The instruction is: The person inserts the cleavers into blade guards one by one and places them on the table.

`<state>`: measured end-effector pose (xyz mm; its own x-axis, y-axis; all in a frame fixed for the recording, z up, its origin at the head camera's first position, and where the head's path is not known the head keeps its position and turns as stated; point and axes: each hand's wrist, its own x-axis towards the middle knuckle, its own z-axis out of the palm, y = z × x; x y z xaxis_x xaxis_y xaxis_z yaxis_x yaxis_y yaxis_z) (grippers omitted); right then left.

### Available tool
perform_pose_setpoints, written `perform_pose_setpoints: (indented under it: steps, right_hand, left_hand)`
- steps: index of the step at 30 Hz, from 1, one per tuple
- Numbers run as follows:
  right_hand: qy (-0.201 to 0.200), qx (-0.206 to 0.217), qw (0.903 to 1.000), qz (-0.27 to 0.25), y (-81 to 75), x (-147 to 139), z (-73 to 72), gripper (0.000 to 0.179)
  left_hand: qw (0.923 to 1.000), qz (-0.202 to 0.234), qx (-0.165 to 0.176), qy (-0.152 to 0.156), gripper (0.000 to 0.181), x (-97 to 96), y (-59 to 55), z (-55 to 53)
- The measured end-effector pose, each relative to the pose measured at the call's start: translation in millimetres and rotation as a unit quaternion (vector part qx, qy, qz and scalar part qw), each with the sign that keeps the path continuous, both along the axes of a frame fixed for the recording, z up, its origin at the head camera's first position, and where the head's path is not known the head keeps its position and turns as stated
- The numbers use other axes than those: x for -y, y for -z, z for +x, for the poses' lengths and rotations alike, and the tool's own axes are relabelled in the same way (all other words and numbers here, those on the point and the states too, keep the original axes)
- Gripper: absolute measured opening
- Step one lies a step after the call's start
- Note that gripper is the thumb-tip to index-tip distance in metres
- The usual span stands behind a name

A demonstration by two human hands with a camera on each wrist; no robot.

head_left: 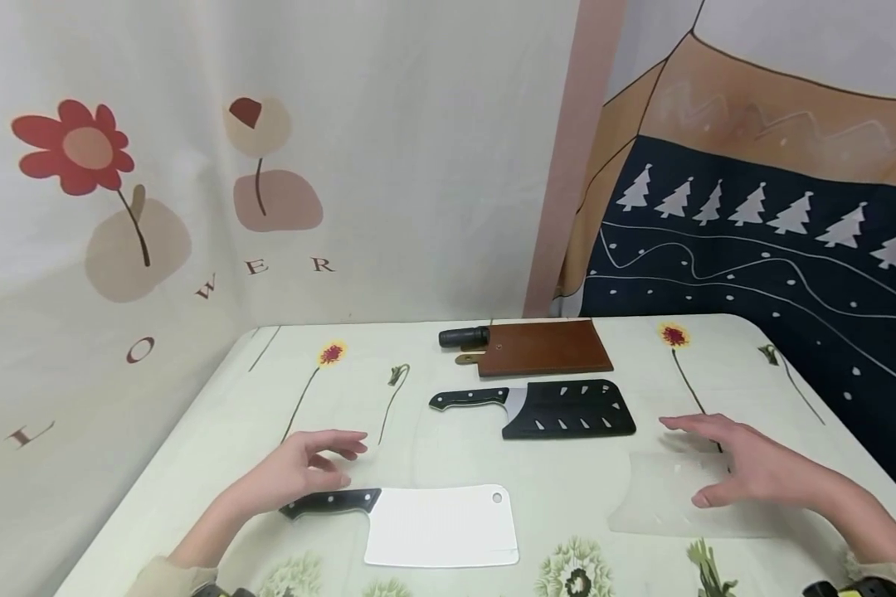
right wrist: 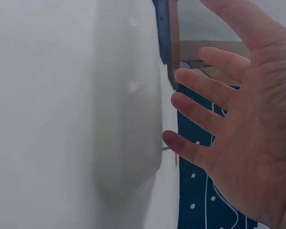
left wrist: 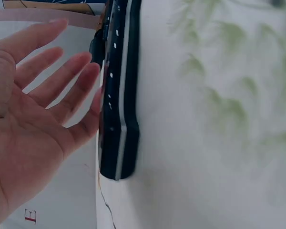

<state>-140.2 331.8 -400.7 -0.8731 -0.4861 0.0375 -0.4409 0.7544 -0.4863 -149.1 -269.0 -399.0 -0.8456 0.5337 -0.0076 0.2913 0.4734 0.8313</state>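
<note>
My left hand is relaxed and holds nothing, its fingers over the black handle of a cleaver with a bare white blade. In the left wrist view the handle's end stands right beside the spread fingers. Over at the right, my right hand hovers with parted fingers above a translucent blade cover lying on the table. The right wrist view shows this cover near the little finger. Between and beyond the hands lies a second cleaver in a black slotted sheath.
Behind the sheathed cleaver, a brown sheath with a strap tab lies at the table's back edge, a black handle sticking out of it. A flower-print cloth covers the table. Printed curtains hang behind and at the left.
</note>
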Motion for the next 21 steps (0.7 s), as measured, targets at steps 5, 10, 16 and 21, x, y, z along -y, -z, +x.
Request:
perform_pose_setpoints:
  steps: [5,10,16,21]
  right_hand:
    - [-0.012,-0.042,0.999,0.007,9.6,-7.6,9.6,0.091]
    - [-0.017,-0.069,0.9974,-0.015,19.5,-11.2,15.1,0.095]
    - [-0.033,-0.04,0.9979,-0.04,28.3,-15.3,18.5,0.107]
    - [-0.014,-0.021,0.9983,-0.053,34.0,-12.2,21.7,0.114]
  left_hand:
    - [0.9998,-0.015,0.003,0.015,0.051,6.9,5.9,4.4]
    - [0.9991,-0.022,0.03,0.02,0.053,14.3,9.6,7.2]
    - [0.9978,-0.041,-0.001,0.053,0.062,20.3,14.0,10.4]
    - [0.9939,-0.053,-0.04,0.088,0.068,22.0,16.6,11.2]
